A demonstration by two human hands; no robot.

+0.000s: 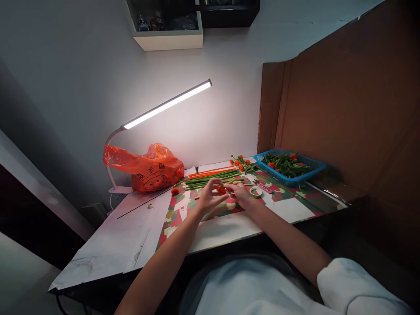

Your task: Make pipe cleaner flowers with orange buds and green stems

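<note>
We see both hands meeting at the middle of the table (229,232), over its patterned mat (288,197). The left hand (208,199) has its fingers curled in, the tips pinching a small orange flower head (222,190); the right hand (241,194) closes on the same flower head from the 3 o'clock side, fingers bent (how firmly each grips we cannot tell at this size). At 12 o'clock from the hands lies a bundle of green and orange stems (213,176), with a loose orange pom-pom (175,191) at its 9 o'clock end. A roll of tape (255,191) sits just beside the right hand at 3 o'clock. Toward 2 o'clock stands a blue basket (315,168) of greenery, and toward 10 o'clock an orange plastic bag (147,170) under a lit desk lamp (167,105).
</note>
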